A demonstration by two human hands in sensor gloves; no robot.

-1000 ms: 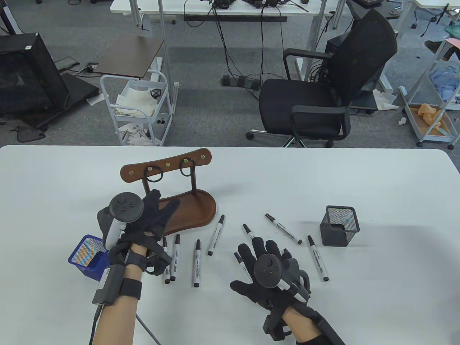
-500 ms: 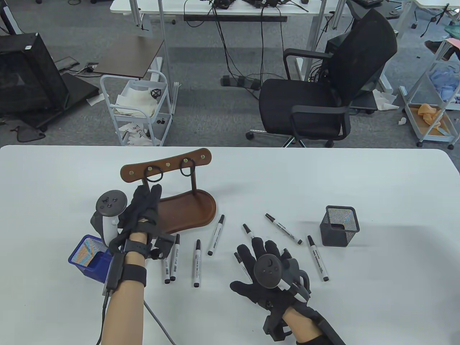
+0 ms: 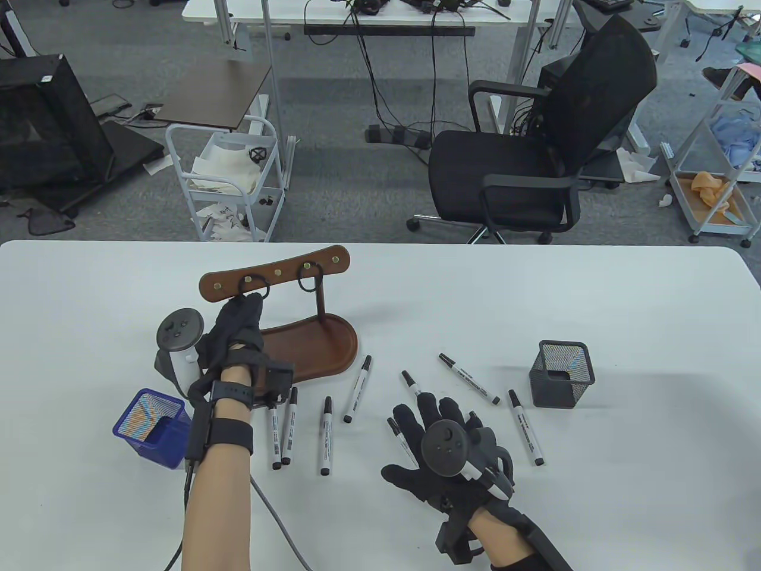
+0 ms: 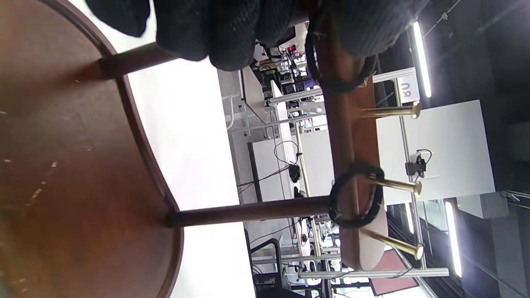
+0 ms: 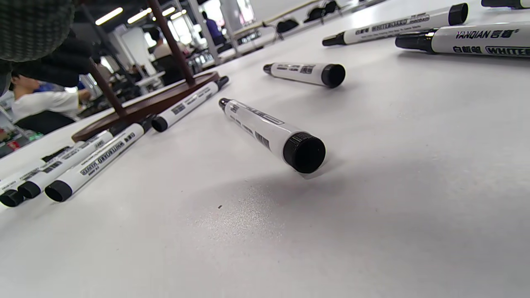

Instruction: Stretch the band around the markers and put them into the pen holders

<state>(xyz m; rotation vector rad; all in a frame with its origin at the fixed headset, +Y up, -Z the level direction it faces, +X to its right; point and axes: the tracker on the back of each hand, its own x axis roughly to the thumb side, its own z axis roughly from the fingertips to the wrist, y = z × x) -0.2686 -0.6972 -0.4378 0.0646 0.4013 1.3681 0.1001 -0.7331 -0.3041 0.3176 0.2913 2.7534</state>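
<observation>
My left hand point(image 3: 244, 309) reaches up to the wooden rack point(image 3: 315, 351); its fingers point(image 4: 219, 33) and thumb pinch the left black band point(image 4: 331, 85) hanging on a brass peg. A second band point(image 3: 310, 279) hangs on another peg, seen too as the band ring point(image 4: 356, 200) in the left wrist view. My right hand point(image 3: 428, 416) lies flat on the table with fingers spread, holding nothing, a marker point(image 3: 395, 437) partly under it. Several white markers with black caps point(image 3: 358, 388) point(image 5: 269, 132) lie loose on the table between the hands.
A blue mesh pen holder point(image 3: 151, 425) stands at the left by my left forearm. A black mesh pen holder point(image 3: 562, 373) stands at the right, with markers point(image 3: 525, 426) beside it. A black office chair point(image 3: 535, 148) stands beyond the table's far edge.
My left hand has moved up and forward over the rack's base and its fingertips have reached the left band. The right hand has stayed flat on the table.
</observation>
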